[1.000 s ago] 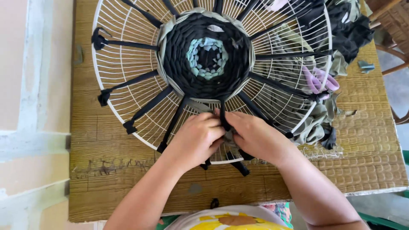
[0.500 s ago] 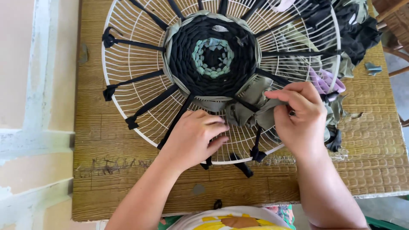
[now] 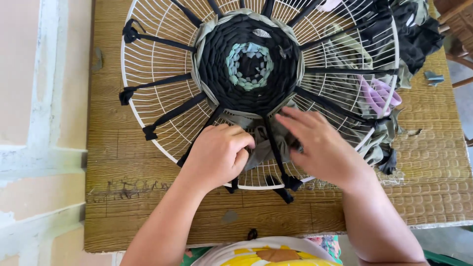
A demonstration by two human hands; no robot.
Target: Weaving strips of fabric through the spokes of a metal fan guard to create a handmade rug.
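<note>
A round white wire fan guard [image 3: 162,64] lies flat on a wooden table [image 3: 133,197]. A round weave of black cloth strips with a pale teal centre [image 3: 249,64] fills its middle, with an olive-grey outer ring. Black strips [image 3: 162,86] run out like spokes and are knotted at the rim. My left hand [image 3: 219,155] is closed on the olive-grey fabric strip [image 3: 258,150] at the weave's near edge. My right hand [image 3: 320,145] lies over the same strip beside a black spoke, fingers pressing on it.
A heap of black and olive fabric pieces [image 3: 414,34] lies at the guard's right side. Purple-handled scissors [image 3: 379,96] lie under the wires there. A woven mat [image 3: 433,162] covers the table's right part. A pale wall is at the left.
My right hand, which had pulled the olive strip up and to the right, has come back down onto the weave's near edge. My left hand stays closed at the same spot.
</note>
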